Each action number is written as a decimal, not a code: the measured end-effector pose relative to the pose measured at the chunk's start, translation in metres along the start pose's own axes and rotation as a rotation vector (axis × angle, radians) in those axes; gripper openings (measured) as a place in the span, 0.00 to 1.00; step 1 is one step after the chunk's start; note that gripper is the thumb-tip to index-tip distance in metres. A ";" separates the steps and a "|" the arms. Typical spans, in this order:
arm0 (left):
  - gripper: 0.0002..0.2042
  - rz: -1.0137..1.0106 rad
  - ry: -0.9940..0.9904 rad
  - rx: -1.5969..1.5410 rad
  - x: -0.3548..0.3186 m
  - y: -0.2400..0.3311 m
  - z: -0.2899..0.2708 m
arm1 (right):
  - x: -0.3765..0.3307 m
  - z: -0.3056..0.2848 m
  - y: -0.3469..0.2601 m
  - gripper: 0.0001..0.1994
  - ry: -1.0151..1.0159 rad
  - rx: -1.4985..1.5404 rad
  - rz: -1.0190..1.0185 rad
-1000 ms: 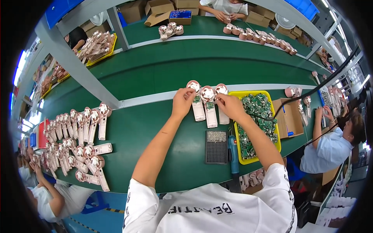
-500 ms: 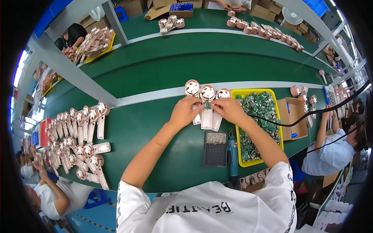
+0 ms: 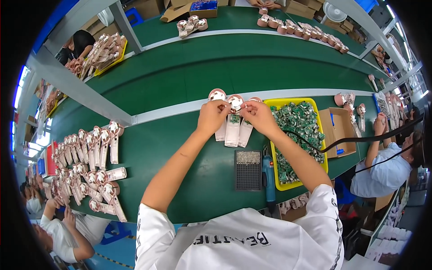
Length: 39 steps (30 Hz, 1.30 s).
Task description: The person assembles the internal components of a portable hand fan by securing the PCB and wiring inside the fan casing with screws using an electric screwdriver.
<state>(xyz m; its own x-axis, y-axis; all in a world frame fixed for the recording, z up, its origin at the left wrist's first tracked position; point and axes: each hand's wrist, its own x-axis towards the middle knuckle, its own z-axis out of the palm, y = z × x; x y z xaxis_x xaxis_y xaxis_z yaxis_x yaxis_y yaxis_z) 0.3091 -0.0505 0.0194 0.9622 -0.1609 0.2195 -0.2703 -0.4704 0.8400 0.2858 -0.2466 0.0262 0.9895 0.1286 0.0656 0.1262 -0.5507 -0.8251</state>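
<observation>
Three pink handheld fans lie side by side in front of me, handles toward me. Over the middle handheld fan (image 3: 232, 133), my left hand (image 3: 212, 119) and my right hand (image 3: 261, 118) work from either side, just below its round head. Fingers of both hands are pinched together; whatever sits between the fingertips is too small to make out. A small green circuit board (image 3: 234, 119) shows in the upper part of that fan's handle. The left handheld fan (image 3: 217, 95) and the right handheld fan (image 3: 245, 134) are partly covered by my hands.
A yellow tray (image 3: 322, 155) of green circuit boards stands to my right, beside a cardboard box (image 3: 332, 135). Nearer me are a black screw tray (image 3: 247, 176) and a blue electric screwdriver (image 3: 269, 177). Rows of fans (image 3: 92, 144) lie left. A black cable (image 3: 378, 138) crosses the right side.
Both hands have shifted from the circuit board up toward the middle fan's head. The board, half hidden by fingertips before, now shows in the handle. The whole view has shifted slightly.
</observation>
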 end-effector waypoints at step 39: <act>0.10 -0.201 0.277 -0.657 -0.049 -0.063 -0.040 | 0.023 0.022 0.000 0.08 0.104 0.373 0.054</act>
<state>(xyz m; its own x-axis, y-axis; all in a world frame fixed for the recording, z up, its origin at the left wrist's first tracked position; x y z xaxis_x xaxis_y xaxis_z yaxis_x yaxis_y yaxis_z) 0.2804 0.0213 -0.0244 0.9874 0.1396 0.0748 -0.0974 0.1623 0.9819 0.3068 -0.2259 0.0155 0.9983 0.0123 0.0572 0.0585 -0.2139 -0.9751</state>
